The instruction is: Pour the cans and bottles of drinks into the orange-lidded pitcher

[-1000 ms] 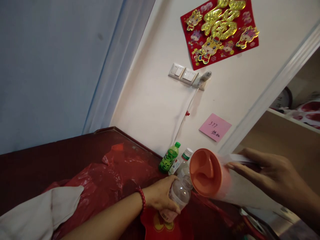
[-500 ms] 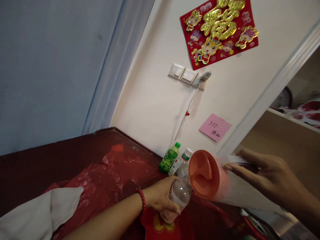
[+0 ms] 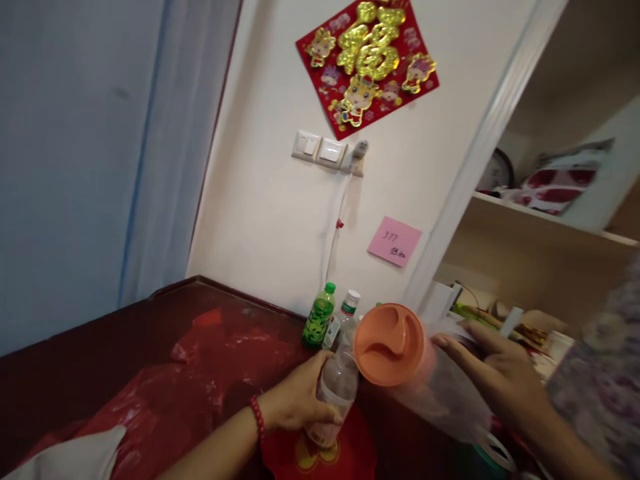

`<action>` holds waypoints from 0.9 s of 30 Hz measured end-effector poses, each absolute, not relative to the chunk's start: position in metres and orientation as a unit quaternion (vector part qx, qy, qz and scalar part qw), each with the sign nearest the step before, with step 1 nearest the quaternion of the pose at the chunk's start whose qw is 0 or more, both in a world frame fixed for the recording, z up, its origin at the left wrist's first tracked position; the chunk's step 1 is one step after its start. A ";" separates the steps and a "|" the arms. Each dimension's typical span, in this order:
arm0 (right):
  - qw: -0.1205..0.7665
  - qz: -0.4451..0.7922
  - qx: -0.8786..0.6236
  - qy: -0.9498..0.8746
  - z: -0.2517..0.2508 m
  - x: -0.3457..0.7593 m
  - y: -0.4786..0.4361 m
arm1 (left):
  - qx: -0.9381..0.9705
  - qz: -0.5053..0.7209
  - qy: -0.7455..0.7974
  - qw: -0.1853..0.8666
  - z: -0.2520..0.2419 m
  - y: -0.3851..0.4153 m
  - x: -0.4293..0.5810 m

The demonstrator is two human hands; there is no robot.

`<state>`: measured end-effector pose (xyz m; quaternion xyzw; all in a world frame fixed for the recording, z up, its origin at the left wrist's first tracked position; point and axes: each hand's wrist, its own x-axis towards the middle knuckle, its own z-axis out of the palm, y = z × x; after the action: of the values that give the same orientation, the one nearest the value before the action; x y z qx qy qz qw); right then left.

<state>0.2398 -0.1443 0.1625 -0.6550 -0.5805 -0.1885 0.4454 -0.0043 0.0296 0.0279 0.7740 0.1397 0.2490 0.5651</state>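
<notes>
My left hand (image 3: 305, 397), with a red bead bracelet at the wrist, is wrapped round a clear plastic bottle (image 3: 339, 390) that leans slightly over a red item with gold print (image 3: 350, 443). At the right, my right hand (image 3: 495, 367) grips the light handle of a pitcher with an orange top (image 3: 389, 343) and a translucent body. The pitcher is tipped, its orange top facing me and beside the bottle's neck. Whether anything flows between them I cannot tell.
A green bottle (image 3: 319, 317) and a white-capped bottle (image 3: 350, 305) stand by the wall. Red plastic (image 3: 220, 373) and a pale cloth (image 3: 80, 457) lie on the dark red table (image 3: 65, 327). Shelves (image 3: 545, 217) hold items at the right.
The view has turned to the right. The pitcher's orange top faces me more fully, and the bottle in my left hand stands more upright. Both hands keep their holds.
</notes>
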 end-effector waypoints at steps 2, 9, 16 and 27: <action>0.490 -0.161 -0.654 -0.554 0.148 0.241 -0.150 | 0.770 0.253 0.121 0.573 0.030 0.030 -0.004; 0.600 -0.138 -0.652 -0.442 0.109 0.249 -0.157 | 0.762 0.238 0.092 0.595 0.043 0.029 -0.002; 0.693 -0.113 -0.624 -0.343 0.066 0.266 -0.141 | 0.784 0.231 0.098 0.568 0.030 0.040 0.002; 0.742 -0.062 -0.583 -0.324 0.007 0.282 -0.121 | 0.786 0.237 0.139 0.554 0.033 0.038 0.006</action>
<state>0.2821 -0.1206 0.0072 -0.5833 -0.3238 -0.0618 0.7424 0.0064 0.0381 0.0333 0.7855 0.1388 0.2373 0.5544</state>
